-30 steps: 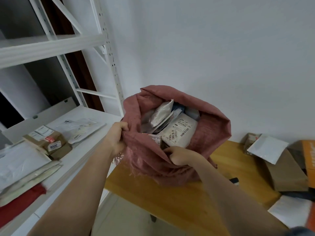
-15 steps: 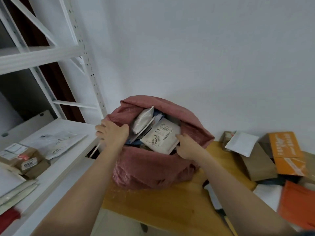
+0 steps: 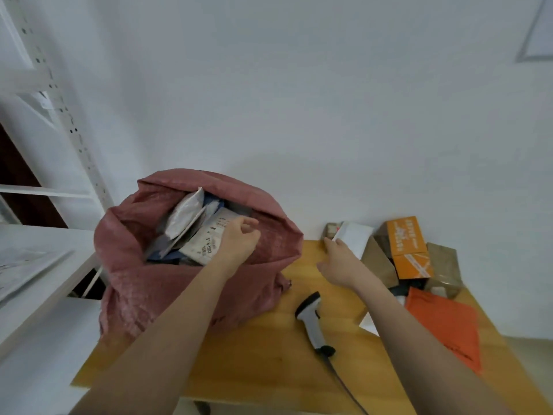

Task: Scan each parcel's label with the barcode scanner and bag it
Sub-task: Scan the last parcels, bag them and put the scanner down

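A pink woven bag (image 3: 143,283) stands open on the left of the wooden table (image 3: 257,348), stuffed with several parcels. On top lie a white labelled parcel (image 3: 200,247) and a white padded mailer (image 3: 182,217). My left hand (image 3: 239,242) is in the bag's mouth over the labelled parcel, fingers curled; what it holds is unclear. My right hand (image 3: 341,262) reaches out open, fingertips at the corner of a white parcel (image 3: 354,235) in the pile by the wall. The barcode scanner (image 3: 311,322) lies on the table between my forearms, its cable running toward me.
The parcel pile at the right holds an orange box (image 3: 408,247), brown paper packets (image 3: 443,265) and an orange mailer (image 3: 446,322). A white metal shelf unit (image 3: 45,283) with flat mailers stands left of the bag. The wall is close behind.
Both hands have let go of the bag's rim. My right hand moved right to the white parcel, my left hand moved into the bag's mouth, and the view swung right, showing the scanner.
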Demonstrator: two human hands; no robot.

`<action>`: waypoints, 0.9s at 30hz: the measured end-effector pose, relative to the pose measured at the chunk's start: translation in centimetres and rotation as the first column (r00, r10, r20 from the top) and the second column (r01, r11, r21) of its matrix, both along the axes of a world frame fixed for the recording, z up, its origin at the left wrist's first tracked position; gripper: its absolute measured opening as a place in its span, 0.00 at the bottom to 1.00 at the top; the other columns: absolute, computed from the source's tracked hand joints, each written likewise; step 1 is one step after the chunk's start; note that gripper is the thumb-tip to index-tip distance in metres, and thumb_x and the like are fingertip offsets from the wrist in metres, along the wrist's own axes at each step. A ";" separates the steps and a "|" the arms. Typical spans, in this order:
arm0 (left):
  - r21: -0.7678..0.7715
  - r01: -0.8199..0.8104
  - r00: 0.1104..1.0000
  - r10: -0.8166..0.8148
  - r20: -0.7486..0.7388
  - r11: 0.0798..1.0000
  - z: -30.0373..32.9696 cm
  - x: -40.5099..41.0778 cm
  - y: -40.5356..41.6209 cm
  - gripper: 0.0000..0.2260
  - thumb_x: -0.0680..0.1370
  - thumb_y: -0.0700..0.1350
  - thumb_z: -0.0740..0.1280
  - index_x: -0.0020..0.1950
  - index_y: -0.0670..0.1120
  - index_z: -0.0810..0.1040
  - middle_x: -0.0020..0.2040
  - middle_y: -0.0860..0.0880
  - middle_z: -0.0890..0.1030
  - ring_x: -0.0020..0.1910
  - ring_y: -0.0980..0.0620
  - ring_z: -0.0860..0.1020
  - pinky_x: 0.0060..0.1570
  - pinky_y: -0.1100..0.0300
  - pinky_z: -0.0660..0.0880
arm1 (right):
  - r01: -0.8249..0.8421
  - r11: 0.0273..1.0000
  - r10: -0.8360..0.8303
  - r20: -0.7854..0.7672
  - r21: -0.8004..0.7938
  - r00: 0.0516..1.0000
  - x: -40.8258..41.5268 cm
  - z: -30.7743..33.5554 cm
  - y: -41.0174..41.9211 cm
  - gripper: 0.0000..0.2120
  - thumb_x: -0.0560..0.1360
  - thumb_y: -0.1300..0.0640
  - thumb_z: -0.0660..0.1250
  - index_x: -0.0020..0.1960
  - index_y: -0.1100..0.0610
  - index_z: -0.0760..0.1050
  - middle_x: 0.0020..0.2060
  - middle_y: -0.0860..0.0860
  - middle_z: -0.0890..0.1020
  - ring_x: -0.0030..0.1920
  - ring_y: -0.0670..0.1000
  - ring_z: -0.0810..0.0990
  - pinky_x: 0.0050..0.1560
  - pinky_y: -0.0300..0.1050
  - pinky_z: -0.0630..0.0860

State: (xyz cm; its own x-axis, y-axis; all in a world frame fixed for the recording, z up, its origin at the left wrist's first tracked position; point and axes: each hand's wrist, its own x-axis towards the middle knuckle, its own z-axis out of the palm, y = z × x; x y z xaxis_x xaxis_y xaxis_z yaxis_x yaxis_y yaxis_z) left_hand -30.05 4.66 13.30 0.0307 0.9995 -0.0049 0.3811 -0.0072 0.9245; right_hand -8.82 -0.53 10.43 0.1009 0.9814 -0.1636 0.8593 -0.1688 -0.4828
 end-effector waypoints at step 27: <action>-0.611 0.128 0.980 -0.193 -0.042 0.781 -18.3 33.1 -0.8 0.09 0.80 0.41 0.62 0.59 0.44 0.75 0.55 0.44 0.79 0.44 0.51 0.80 0.47 0.57 0.79 | 0.301 0.882 -0.341 -0.049 -0.363 0.939 33.9 -18.9 -2.5 0.25 0.68 0.42 0.57 0.61 0.53 0.69 0.59 0.59 0.74 0.65 0.62 0.71 0.63 0.57 0.70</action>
